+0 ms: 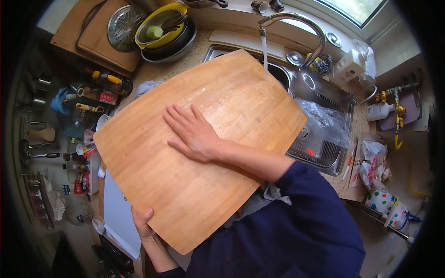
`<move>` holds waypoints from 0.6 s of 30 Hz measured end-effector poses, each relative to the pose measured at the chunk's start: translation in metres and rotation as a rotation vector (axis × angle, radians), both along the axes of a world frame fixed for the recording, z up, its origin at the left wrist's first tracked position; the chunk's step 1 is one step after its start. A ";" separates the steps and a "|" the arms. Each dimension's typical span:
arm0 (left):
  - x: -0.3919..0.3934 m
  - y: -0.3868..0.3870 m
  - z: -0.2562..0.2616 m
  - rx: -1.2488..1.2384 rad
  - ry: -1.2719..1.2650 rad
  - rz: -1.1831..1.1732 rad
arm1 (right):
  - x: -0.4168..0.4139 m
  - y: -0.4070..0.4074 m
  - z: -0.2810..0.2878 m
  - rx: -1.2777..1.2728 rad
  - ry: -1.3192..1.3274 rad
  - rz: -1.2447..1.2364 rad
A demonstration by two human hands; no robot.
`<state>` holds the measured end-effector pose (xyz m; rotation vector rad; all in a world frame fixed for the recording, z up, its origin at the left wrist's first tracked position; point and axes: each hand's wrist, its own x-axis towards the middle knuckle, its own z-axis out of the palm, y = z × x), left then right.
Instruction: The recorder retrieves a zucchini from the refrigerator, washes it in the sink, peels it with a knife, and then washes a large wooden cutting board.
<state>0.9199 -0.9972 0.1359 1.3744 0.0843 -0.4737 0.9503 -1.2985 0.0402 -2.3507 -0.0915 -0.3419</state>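
A large wooden board lies tilted before me, one end over the steel sink. Its upper surface looks wet. My left hand grips the board's near left edge, thumb on top and fingers hidden beneath. Flat on the middle of the board rests my right hand, palm down with fingers spread. From the curved chrome faucet a stream of water runs down onto the board's far end. Most of the left sink bowl is covered by the board.
Clear plastic bags lie over the drain rack in the right bowl. A yellow colander sits in stacked bowls at the back left. Bottles crowd the left counter. A white pump bottle stands behind the sink.
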 end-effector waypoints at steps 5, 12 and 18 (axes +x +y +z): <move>-0.003 0.004 0.001 0.048 -0.056 0.004 | 0.034 -0.112 -0.050 0.002 0.213 -0.307; 0.012 0.009 -0.010 0.018 0.015 -0.037 | -0.092 -0.146 -0.088 -0.131 0.474 -0.662; 0.012 -0.007 0.002 0.028 -0.060 -0.100 | -0.015 -0.048 -0.040 -0.090 0.074 -0.224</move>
